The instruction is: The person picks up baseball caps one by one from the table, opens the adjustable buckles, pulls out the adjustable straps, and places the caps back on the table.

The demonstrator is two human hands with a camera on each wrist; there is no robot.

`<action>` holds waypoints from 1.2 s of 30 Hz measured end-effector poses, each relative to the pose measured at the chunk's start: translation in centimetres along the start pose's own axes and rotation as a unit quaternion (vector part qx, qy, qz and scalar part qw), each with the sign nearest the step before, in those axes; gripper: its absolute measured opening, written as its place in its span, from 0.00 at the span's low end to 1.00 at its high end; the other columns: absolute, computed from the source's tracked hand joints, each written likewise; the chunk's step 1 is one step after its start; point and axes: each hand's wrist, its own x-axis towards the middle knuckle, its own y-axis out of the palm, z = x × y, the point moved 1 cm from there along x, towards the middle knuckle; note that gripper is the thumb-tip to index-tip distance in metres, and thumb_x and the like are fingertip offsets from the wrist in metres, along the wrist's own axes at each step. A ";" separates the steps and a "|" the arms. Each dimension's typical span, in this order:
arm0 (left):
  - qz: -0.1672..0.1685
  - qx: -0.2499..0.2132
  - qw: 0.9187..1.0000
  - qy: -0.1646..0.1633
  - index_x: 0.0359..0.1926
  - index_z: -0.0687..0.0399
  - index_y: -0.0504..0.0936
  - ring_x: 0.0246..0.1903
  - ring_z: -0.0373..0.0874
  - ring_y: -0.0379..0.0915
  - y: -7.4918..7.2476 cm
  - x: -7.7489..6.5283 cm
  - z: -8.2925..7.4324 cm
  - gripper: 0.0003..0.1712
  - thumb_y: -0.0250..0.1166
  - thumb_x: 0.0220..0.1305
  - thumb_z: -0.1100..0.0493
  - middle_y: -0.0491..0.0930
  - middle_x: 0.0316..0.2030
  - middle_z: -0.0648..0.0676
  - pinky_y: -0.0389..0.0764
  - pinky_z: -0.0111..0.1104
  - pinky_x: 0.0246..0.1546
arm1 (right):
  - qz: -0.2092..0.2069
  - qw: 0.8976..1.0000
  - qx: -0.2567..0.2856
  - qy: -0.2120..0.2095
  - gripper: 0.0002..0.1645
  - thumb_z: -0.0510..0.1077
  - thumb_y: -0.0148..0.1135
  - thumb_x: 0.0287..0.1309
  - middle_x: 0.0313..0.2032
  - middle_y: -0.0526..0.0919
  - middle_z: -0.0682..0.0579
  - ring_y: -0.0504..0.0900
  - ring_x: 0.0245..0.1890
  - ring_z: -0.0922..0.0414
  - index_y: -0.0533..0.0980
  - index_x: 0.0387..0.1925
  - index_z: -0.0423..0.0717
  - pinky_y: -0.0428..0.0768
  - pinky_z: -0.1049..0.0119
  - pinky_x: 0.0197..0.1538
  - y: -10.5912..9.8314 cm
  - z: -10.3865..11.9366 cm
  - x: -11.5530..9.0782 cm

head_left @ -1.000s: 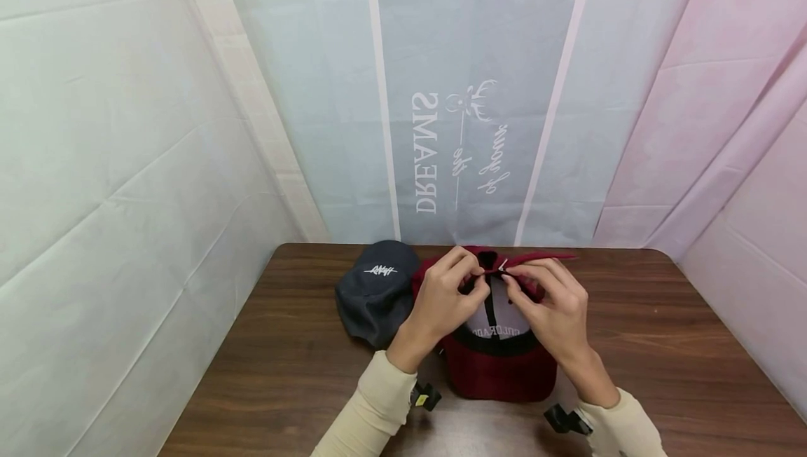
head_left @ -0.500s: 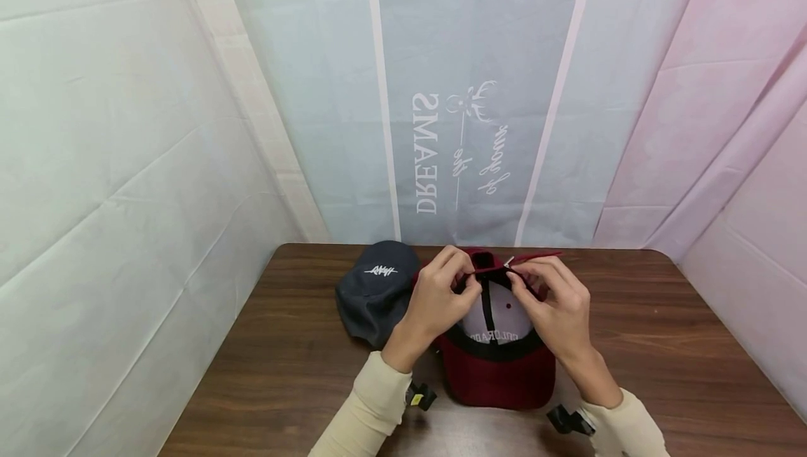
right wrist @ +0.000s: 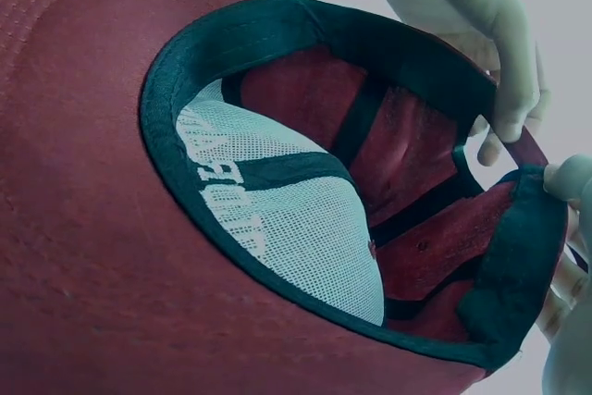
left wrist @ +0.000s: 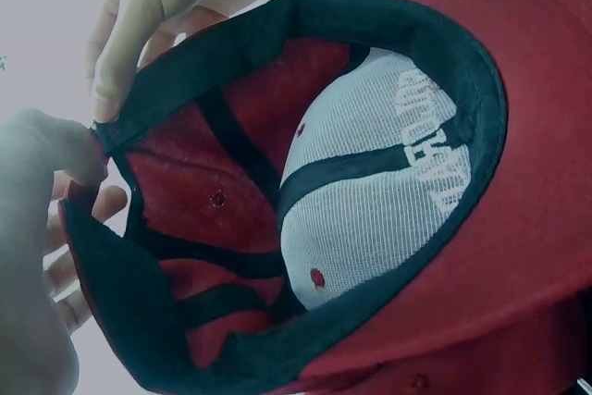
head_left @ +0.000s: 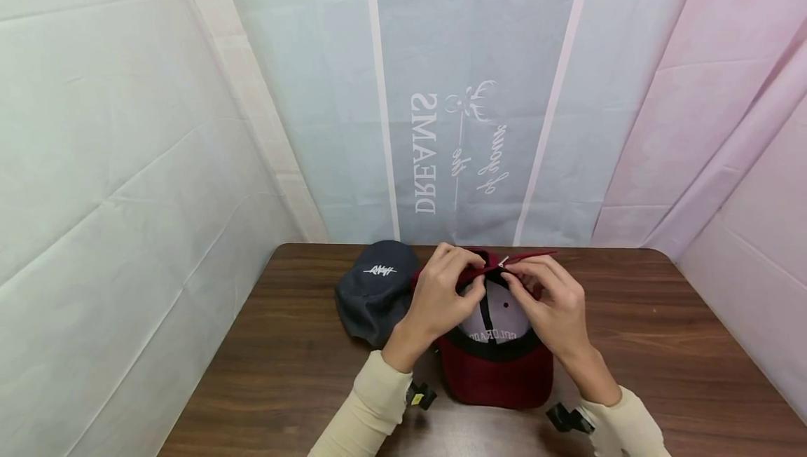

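Note:
A dark red baseball cap point(head_left: 498, 376) sits with its brim towards me and its inside facing up. White mesh lining point(left wrist: 351, 196) and a black sweatband point(right wrist: 264, 279) show within it. At its back opening runs a thin red strap point(head_left: 536, 255) with a small metal buckle point(head_left: 503, 261). Thumb and fingers of my left hand point(head_left: 441, 296) pinch the strap left of the buckle. On the other side, my right hand point(head_left: 555, 303) pinches the strap end close by the buckle. The loose strap tail points right, past the right fingers.
A dark navy cap point(head_left: 378, 303) with white lettering lies left of the red one, close against it. Both rest on a brown wooden table point(head_left: 265, 373). Behind the table's far edge hangs a pale printed cloth point(head_left: 466, 36), with more cloth at both sides.
The strap's loose tail reaches less far right than a second ago. My left fingers shifted left, then back right along the strap. The brim has come slightly nearer to me.

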 end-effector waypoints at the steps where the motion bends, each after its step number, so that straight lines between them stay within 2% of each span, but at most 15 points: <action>1: 0.002 -0.001 1.000 0.003 0.46 0.52 0.87 0.43 0.43 0.77 0.0 0.0 0.0 0.10 0.71 0.64 0.64 0.89 0.44 0.49 0.79 0.27 0.44 | 0.002 1.000 0.001 -0.003 0.08 0.30 0.77 0.56 0.35 0.86 0.42 0.75 0.28 0.64 0.88 0.39 0.36 0.71 0.73 0.28 0.0 0.0 0.0; 3: 0.004 -0.002 1.000 0.008 0.46 0.52 0.88 0.43 0.43 0.77 0.0 0.1 -0.1 0.08 0.72 0.66 0.62 0.89 0.43 0.49 0.80 0.28 0.45 | 0.007 1.000 0.002 -0.010 0.06 0.36 0.76 0.61 0.35 0.86 0.42 0.75 0.29 0.62 0.88 0.39 0.36 0.71 0.73 0.28 0.1 -0.1 -0.1; 5: 0.003 -0.003 1.000 0.012 0.45 0.51 0.88 0.43 0.42 0.77 0.0 0.1 -0.2 0.06 0.71 0.68 0.61 0.89 0.43 0.48 0.80 0.28 0.46 | 0.009 1.000 0.005 -0.015 0.10 0.41 0.75 0.65 0.36 0.87 0.42 0.75 0.29 0.60 0.88 0.39 0.36 0.71 0.73 0.29 0.2 0.0 -0.1; 9: -0.002 -0.003 1.000 0.017 0.42 0.50 0.89 0.43 0.42 0.78 -0.1 0.2 -0.4 0.03 0.70 0.70 0.60 0.89 0.41 0.48 0.80 0.28 0.47 | 0.010 1.000 0.006 -0.020 0.14 0.46 0.73 0.68 0.36 0.86 0.42 0.75 0.28 0.59 0.88 0.39 0.36 0.72 0.74 0.28 0.3 0.1 0.0; 13: -0.007 -0.001 1.000 0.023 0.42 0.50 0.89 0.42 0.41 0.78 -0.2 0.2 -0.4 0.04 0.69 0.72 0.59 0.88 0.41 0.47 0.80 0.28 0.47 | 0.007 0.999 -0.012 -0.029 0.16 0.48 0.72 0.69 0.35 0.87 0.43 0.75 0.27 0.57 0.88 0.38 0.36 0.71 0.73 0.28 0.4 0.2 0.1; 19: -0.014 0.003 0.999 0.031 0.40 0.50 0.89 0.41 0.41 0.77 -0.2 0.2 -0.4 0.03 0.69 0.71 0.60 0.88 0.40 0.47 0.79 0.28 0.47 | -0.003 0.998 -0.041 -0.036 0.11 0.43 0.72 0.66 0.34 0.88 0.44 0.74 0.27 0.55 0.87 0.34 0.37 0.70 0.72 0.30 0.6 0.7 0.2; 24: -0.017 0.008 0.999 0.039 0.38 0.50 0.88 0.40 0.41 0.78 -0.1 0.2 -0.3 0.03 0.68 0.70 0.61 0.88 0.38 0.47 0.79 0.29 0.46 | -0.014 0.998 -0.056 -0.040 0.15 0.47 0.69 0.69 0.33 0.88 0.43 0.76 0.27 0.54 0.88 0.33 0.37 0.70 0.71 0.31 0.7 0.8 0.3; 28: -0.023 0.012 0.999 0.039 0.36 0.50 0.87 0.38 0.41 0.78 -0.2 0.1 -0.1 0.03 0.70 0.66 0.64 0.87 0.37 0.47 0.79 0.29 0.43 | -0.020 0.998 -0.059 -0.031 0.04 0.36 0.73 0.58 0.33 0.88 0.43 0.76 0.26 0.55 0.88 0.34 0.38 0.71 0.73 0.30 0.5 0.8 0.2; 32: -0.029 0.016 0.999 0.037 0.35 0.50 0.86 0.37 0.41 0.77 -0.4 0.0 0.1 0.06 0.72 0.61 0.66 0.87 0.36 0.48 0.79 0.30 0.41 | -0.020 0.998 -0.060 -0.026 0.12 0.27 0.75 0.45 0.34 0.88 0.44 0.75 0.26 0.55 0.88 0.34 0.39 0.71 0.74 0.29 0.5 0.6 0.1; 36: -0.030 0.015 0.999 0.039 0.35 0.50 0.86 0.36 0.41 0.77 -0.6 0.0 0.2 0.06 0.73 0.61 0.66 0.87 0.36 0.48 0.79 0.30 0.41 | -0.013 0.998 -0.061 -0.027 0.11 0.29 0.75 0.46 0.34 0.88 0.45 0.76 0.26 0.55 0.88 0.35 0.40 0.72 0.71 0.29 0.4 0.5 0.1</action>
